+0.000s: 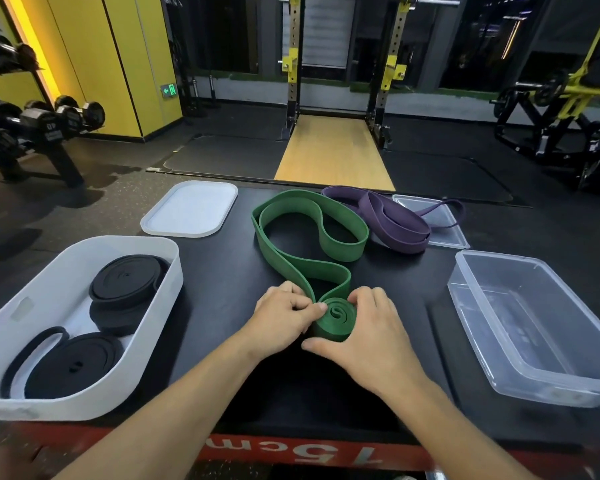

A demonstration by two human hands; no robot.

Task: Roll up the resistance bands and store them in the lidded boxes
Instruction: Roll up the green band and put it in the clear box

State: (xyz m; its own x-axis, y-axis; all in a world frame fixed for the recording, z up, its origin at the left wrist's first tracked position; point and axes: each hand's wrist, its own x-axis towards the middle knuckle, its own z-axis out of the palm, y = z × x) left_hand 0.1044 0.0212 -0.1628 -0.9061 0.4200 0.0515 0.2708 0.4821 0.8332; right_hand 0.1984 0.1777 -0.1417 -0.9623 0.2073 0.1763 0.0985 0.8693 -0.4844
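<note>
A wide green resistance band (309, 237) lies in loops on the black table, its near end wound into a small coil (336, 318). My left hand (284, 315) pinches the coil's left side, and my right hand (368, 327) wraps around its right and front. A purple band (392, 220) lies loose behind the green one. The white box (153, 271) on the left holds rolled black bands (125, 278). An empty clear box (534, 327) stands on the right.
A white lid (191, 207) lies at the back left of the table, and a clear lid (440, 230) sits partly under the purple band. Beyond the table are a dumbbell rack (32, 126), a squat rack (340, 64) and gym machines.
</note>
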